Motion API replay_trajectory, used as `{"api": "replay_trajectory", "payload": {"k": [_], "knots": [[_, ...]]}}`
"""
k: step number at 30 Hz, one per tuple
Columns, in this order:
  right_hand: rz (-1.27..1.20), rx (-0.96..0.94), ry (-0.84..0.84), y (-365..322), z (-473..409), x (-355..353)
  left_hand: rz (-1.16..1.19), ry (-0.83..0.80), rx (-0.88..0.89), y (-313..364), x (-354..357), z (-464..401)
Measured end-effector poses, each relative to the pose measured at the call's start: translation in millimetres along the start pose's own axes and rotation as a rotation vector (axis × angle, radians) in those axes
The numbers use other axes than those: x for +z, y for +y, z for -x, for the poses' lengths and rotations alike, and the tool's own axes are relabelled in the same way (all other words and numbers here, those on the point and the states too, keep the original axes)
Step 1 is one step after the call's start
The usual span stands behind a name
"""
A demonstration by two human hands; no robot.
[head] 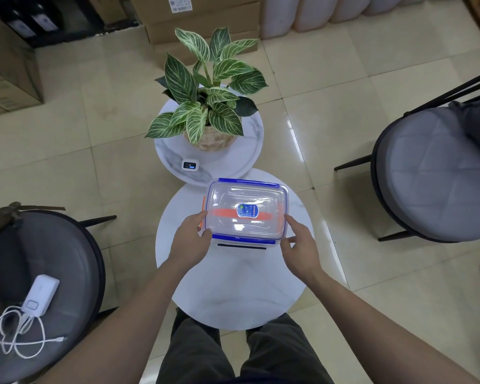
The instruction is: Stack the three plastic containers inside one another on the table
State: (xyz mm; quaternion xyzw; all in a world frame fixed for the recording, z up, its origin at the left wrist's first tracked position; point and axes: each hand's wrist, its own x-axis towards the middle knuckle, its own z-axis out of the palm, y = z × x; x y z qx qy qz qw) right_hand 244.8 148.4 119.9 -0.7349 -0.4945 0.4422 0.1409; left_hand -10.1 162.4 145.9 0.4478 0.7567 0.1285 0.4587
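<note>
A clear plastic container point(245, 210) with a blue-clipped lid stands on the round white table point(233, 295), toward its far side. Through the lid I see orange parts of another container inside and a blue oval label. A dark edge of something shows just under its near side. My left hand point(190, 236) grips the container's left side, thumb on the lid's near-left corner. My right hand point(299, 245) touches the right near corner with fingers spread. How many containers sit inside I cannot tell.
A second round marble table point(175, 159) beyond holds a potted plant point(205, 92) and a small white device point(190, 165). Grey cushioned chairs stand at left point(53, 259) and right point(432, 173); the left one carries a white power bank point(40, 293) with cable. Cardboard boxes point(203, 20) line the back.
</note>
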Motion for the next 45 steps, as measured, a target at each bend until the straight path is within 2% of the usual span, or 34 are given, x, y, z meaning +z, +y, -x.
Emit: {"api": "replay_trajectory", "payload": {"k": [5,13,23,30,45], "knots": [[-0.026,0.134,0.065,10,-3,-1,0.093,0.066,-0.084,-10,-2,4],[-0.03,0.265,0.028,44,12,2,0.085,0.032,-0.213,-48,10,15],[-0.068,0.389,0.005,81,27,35,0.169,0.032,-0.242,-88,35,20],[-0.092,0.421,0.002,102,24,66,0.19,0.013,-0.284,-116,51,12],[-0.117,0.402,0.034,135,-37,110,0.236,0.012,-0.25,-166,93,-46]]}}
